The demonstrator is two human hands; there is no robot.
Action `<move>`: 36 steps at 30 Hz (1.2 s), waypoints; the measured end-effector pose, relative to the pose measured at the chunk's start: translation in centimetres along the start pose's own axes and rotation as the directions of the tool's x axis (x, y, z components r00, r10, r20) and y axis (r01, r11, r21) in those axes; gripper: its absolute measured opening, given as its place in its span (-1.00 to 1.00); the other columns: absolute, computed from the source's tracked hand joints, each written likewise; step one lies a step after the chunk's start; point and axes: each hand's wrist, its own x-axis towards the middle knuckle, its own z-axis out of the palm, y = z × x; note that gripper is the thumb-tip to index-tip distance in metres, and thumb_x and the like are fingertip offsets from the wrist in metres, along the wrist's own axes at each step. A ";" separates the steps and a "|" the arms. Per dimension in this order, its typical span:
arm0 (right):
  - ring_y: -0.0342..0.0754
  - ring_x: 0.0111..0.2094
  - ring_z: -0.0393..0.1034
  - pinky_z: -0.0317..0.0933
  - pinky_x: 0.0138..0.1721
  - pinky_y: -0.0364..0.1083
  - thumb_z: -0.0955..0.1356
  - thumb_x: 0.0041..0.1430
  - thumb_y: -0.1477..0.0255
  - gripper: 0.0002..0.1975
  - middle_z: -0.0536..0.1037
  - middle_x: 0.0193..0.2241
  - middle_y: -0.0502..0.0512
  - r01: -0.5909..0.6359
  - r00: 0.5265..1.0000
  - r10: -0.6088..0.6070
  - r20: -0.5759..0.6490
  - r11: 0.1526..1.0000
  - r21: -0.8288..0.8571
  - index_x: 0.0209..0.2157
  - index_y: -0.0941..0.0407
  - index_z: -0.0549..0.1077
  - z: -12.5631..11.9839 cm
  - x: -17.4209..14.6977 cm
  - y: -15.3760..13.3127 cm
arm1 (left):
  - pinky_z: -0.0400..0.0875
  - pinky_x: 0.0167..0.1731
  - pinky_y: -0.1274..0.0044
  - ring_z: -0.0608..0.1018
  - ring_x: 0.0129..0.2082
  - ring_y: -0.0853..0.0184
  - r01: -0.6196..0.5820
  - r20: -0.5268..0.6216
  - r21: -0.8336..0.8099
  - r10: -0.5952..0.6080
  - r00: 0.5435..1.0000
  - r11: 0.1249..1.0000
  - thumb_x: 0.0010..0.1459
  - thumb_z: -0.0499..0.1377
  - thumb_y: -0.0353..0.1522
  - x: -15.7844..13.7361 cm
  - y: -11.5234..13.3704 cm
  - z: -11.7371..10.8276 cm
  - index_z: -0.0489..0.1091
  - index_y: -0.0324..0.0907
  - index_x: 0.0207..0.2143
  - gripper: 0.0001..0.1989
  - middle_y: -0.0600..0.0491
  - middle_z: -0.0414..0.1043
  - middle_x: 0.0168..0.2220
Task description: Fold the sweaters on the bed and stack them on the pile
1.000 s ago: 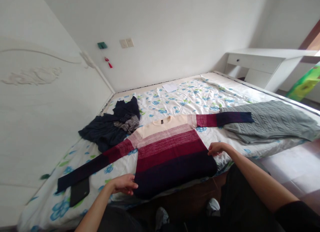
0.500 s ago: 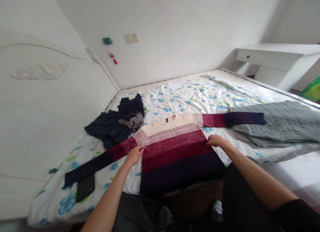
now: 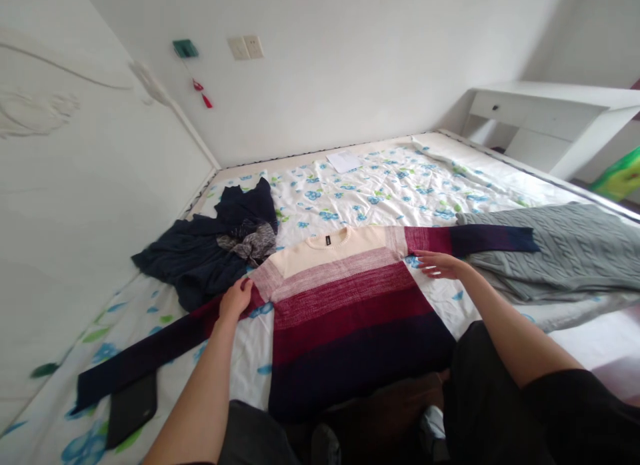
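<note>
White flowered bed sheet (image 3: 425,215) carries, mid-frame, a knitted sweater striped cream, maroon and navy (image 3: 345,305). Left hand (image 3: 236,300) rests on one sleeve (image 3: 165,347), its grip unclear; right hand (image 3: 439,265), loosely spread, is beside the other sleeve (image 3: 485,239). Light, even smoothing should avoid stretching.

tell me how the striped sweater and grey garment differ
The striped sweater has cream, pink, burgundy and navy bands; the grey garment is plain grey. One sweater sleeve lies on top; the grey garment is partly beneath it. Both look knitted and lie on the bed.
</note>
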 end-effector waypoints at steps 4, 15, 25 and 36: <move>-0.09 -0.33 0.59 0.54 -0.24 -0.09 0.55 0.34 0.35 -0.30 0.66 0.01 0.17 -0.021 0.969 0.090 -0.229 0.958 0.286 0.44 -0.14 0.38 -1.1 2.3 0.1 | 0.61 0.10 0.02 0.70 0.14 -0.31 0.174 0.029 0.058 -0.176 0.984 0.983 0.46 0.01 -0.02 2.9 -1.0 -0.4 0.67 -0.29 0.17 -0.34 -0.45 0.69 0.13; -0.16 -0.47 0.38 0.51 -0.44 -0.20 0.48 0.22 0.56 -0.80 0.47 -0.37 -0.06 0.151 0.698 0.277 -0.660 0.844 0.514 -0.17 0.06 0.48 -4.1 6.6 1.1 | 0.62 0.03 0.11 0.70 0.10 -0.24 0.209 0.025 0.062 -0.211 0.977 0.976 0.34 0.27 -0.10 5.6 -1.2 -0.7 0.68 -0.06 0.09 -0.60 -0.27 0.68 0.18; -0.09 -0.49 0.48 0.49 -0.45 -0.13 0.54 0.15 0.52 -0.58 0.60 -0.40 0.04 0.011 0.761 0.171 -0.626 0.961 0.275 0.06 0.10 0.60 -4.5 5.5 1.9 | 0.54 0.14 0.14 0.59 0.20 -0.19 0.034 -0.180 0.090 -0.018 0.983 0.995 0.44 0.08 -0.28 2.6 2.3 -0.5 0.52 -0.19 0.32 -0.50 -0.37 0.52 0.28; 0.40 0.60 0.08 0.02 0.57 0.33 0.48 0.41 0.14 -0.26 0.30 0.56 0.28 0.216 0.849 -0.490 -0.198 0.663 -0.716 0.53 -0.02 0.40 2.8 7.1 -1.6 | 0.00 0.61 0.09 0.11 0.66 0.00 -0.438 0.172 0.006 0.430 0.886 0.899 0.49 0.00 -0.08 1.9 5.4 5.2 0.27 -0.12 0.59 -0.28 -0.10 0.08 0.67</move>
